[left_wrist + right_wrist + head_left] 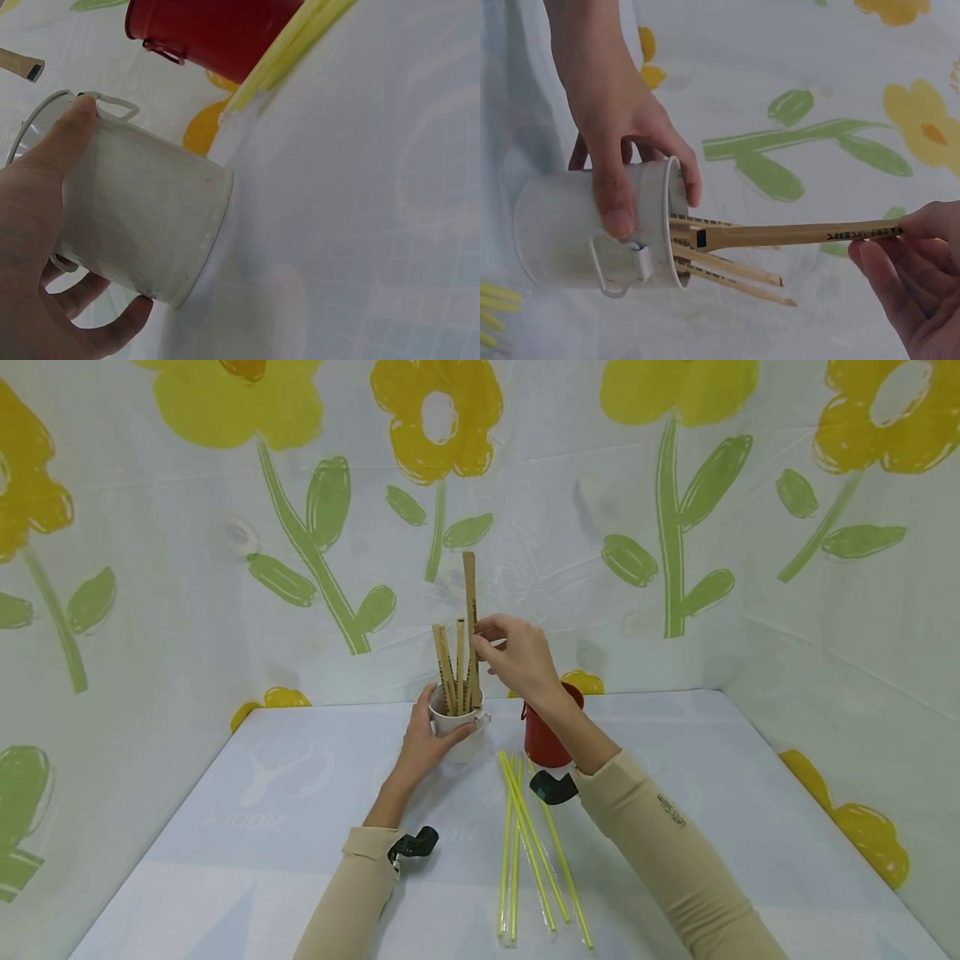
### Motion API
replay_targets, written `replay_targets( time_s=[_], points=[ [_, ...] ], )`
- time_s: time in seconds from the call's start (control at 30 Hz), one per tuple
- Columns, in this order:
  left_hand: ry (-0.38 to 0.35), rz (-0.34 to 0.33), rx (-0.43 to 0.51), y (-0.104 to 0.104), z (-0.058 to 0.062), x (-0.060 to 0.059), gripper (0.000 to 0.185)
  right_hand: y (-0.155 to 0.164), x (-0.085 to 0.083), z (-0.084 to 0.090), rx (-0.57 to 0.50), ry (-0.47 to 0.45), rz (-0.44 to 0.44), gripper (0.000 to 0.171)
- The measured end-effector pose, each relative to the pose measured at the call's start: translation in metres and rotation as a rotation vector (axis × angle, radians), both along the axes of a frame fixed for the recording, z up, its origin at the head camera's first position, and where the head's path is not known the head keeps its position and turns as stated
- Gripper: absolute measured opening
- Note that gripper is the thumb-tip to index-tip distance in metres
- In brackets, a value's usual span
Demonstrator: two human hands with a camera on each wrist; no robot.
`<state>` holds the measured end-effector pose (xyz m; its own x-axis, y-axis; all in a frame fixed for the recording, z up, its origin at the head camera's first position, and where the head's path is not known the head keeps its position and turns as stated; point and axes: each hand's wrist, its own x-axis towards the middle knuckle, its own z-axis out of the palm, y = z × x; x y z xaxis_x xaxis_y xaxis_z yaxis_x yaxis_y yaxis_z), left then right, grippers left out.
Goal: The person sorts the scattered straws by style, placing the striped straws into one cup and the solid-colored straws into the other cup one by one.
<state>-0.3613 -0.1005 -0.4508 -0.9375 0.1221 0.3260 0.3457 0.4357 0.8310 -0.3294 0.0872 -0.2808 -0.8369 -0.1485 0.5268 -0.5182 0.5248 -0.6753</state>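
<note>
A small white metal bucket with side handles stands upright on the table. My left hand holds it, with the thumb near the rim and fingers around the side; the left wrist view shows the bucket's wall close up. Several slim tan sticks with dark printing lean inside it. Between thumb and fingers, my right hand pinches another flat tan printed stick, upright above the bucket. Its dark-tipped lower end is by the bucket's mouth; whether it is inside I cannot tell.
Behind my right forearm stands a red bucket, partly hidden. Several long yellow sticks in clear wrapping lie on the white table between my arms. A flower-printed sheet hangs behind and at both sides.
</note>
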Motion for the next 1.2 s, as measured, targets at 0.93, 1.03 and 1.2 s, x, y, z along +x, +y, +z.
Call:
replay_targets(
  time_s=[0.93,1.03,1.2],
  points=[
    [0.028,-0.017,0.010,0.001,0.001,-0.001,0.097,-0.016,-0.023,-0.048,0.011,-0.077,0.012,0.021],
    [0.024,-0.010,0.005,0.001,0.001,-0.001,0.097,-0.018,-0.027,-0.055,0.024,-0.084,0.011,0.020],
    [0.020,-0.004,0.001,0.001,0.002,0.001,0.096,-0.022,-0.029,-0.062,0.038,-0.111,0.016,0.020]
  ],
)
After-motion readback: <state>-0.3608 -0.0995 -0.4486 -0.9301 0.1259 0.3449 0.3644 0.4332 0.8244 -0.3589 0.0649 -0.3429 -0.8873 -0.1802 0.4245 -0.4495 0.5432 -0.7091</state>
